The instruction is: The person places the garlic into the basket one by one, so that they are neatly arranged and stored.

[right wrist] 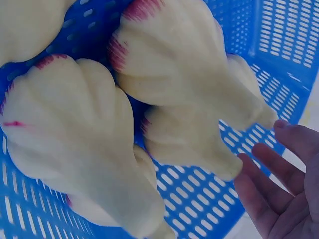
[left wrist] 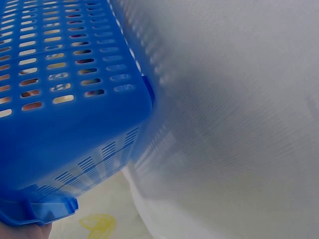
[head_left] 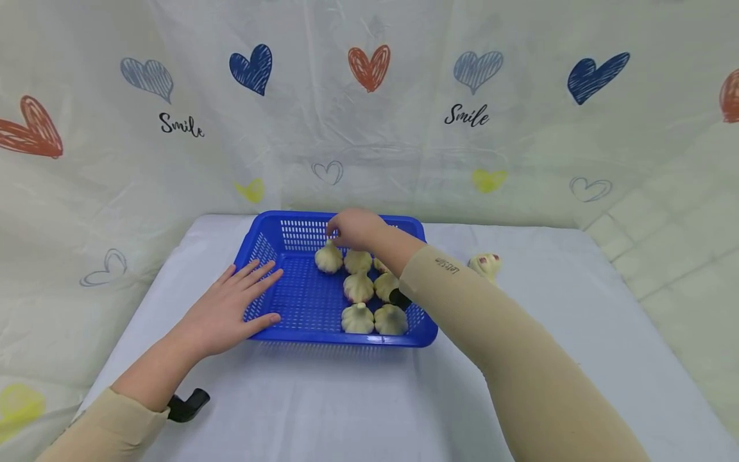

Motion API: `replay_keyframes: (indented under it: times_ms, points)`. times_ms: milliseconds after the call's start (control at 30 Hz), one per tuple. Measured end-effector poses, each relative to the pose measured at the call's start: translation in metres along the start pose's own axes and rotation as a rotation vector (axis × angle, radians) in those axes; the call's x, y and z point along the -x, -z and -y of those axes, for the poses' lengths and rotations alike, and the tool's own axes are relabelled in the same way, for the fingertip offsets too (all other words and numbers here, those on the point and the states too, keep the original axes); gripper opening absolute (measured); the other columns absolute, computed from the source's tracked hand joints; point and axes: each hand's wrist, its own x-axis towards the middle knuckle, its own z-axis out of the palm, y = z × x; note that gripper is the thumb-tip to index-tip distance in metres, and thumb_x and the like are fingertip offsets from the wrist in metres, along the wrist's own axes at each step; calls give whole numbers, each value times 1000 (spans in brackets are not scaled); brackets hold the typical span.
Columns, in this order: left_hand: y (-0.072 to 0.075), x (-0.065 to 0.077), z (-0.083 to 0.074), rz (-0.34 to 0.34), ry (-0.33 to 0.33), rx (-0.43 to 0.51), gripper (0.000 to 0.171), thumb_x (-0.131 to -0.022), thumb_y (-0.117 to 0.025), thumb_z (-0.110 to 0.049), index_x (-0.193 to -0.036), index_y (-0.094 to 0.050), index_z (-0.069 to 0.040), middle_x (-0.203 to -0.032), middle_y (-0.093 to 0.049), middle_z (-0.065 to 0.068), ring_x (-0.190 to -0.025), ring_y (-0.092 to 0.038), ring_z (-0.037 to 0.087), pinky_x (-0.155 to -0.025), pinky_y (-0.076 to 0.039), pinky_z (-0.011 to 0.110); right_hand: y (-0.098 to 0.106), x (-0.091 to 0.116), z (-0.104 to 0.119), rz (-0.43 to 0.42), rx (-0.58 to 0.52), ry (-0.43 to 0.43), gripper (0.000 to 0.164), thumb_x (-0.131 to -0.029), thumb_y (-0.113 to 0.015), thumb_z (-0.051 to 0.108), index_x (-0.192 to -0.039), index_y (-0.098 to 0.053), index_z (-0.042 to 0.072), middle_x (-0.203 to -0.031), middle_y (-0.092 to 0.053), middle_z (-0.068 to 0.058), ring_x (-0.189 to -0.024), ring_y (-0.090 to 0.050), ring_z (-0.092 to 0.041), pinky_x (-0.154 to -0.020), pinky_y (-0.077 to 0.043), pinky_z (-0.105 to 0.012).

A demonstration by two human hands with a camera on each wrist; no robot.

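My right hand [head_left: 359, 229] reaches over the blue basket [head_left: 300, 336], its fingertips pinching the stem of a garlic bulb [head_left: 329, 259]. That bulb is the leftmost of the back row. In the right wrist view, a fingertip of the right hand [right wrist: 286, 184] meets the stem end of a garlic bulb [right wrist: 174, 59], while the other fingers are loosely bent beside it. My left hand [head_left: 229, 313] lies spread at the basket's left rim, fingers straight and apart. Only a bit of the left hand [left wrist: 25, 232] shows below the basket [left wrist: 75, 119] in the left wrist view.
Several more garlic bulbs [head_left: 358, 287] stand in rows in the basket's right half. Outside it, another garlic bulb [head_left: 485, 264] lies on the white tablecloth [head_left: 577, 308], partly behind the right sleeve. A curtain with printed hearts [head_left: 369, 128] hangs behind the table.
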Motion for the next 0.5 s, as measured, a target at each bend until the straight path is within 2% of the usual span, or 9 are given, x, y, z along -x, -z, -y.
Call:
replay_keyframes:
  times_ms: [233,400,500]
  points:
    - [1,-1,-2,-3,-6,0,79,-95,-54,-60,-158,-28,-22,-164,-23,5,-150,-15,35,-120,-8,58,16,16,-11,-49,-134,-10,34,-97,-65,28,-130,-67,18,-119,-66,-1,-111,-59,-18,-95,-50,-35]
    - [1,1,-2,-2,-4,-1,79,-95,-53,-61,-158,-28,-21,-164,-23,6,-150,-16,36,-120,-9,59,34,37,-19,-125,-184,58,30,-97,-66,23,-125,-69,14,-115,-69,-3,-110,-62,-21,-95,-50,-34]
    - [1,1,-3,-8,-2,-1,79,-94,-54,-61,-158,-28,-22,-164,-23,6,-150,-16,36,-120,-9,59,41,52,-28,-170,-228,57,28,-97,-66,21,-122,-71,13,-114,-70,-4,-108,-64,-22,-94,-52,-36]
